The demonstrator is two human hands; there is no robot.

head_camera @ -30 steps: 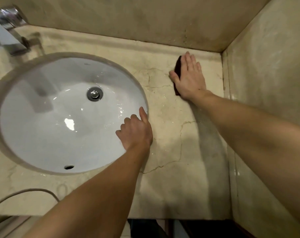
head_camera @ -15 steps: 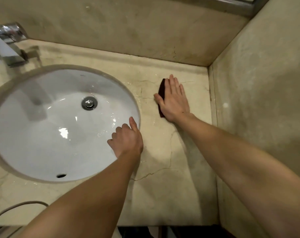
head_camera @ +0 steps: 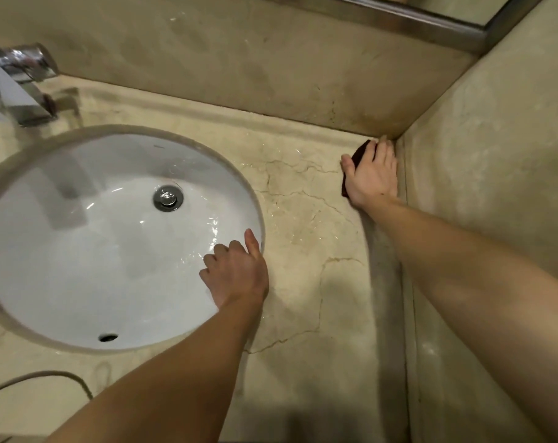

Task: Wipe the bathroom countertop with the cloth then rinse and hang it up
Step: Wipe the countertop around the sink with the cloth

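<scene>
The right hand (head_camera: 371, 177) lies flat on the dark cloth (head_camera: 360, 151), fingers straight and pressing it onto the counter (head_camera: 303, 244) in the far right corner. The fingertips touch the joint where the back wall (head_camera: 239, 59) meets the side wall (head_camera: 478, 187), and the little-finger side runs just beside the side wall. Only the cloth's left edge and far tip show from under the palm and thumb.

The left hand (head_camera: 236, 276) rests on the right rim of the sink (head_camera: 79, 251), its fingers curled over the edge into the basin and the thumb laid along the rim. Between the two hands lies a bare, cracked, wet-looking stretch of counter that reaches to the near edge. A raised moulding runs along the foot of the back wall.

The faucet (head_camera: 15, 87) stands at the far left behind the sink. A pale cable (head_camera: 47, 377) loops across the near left of the counter.
</scene>
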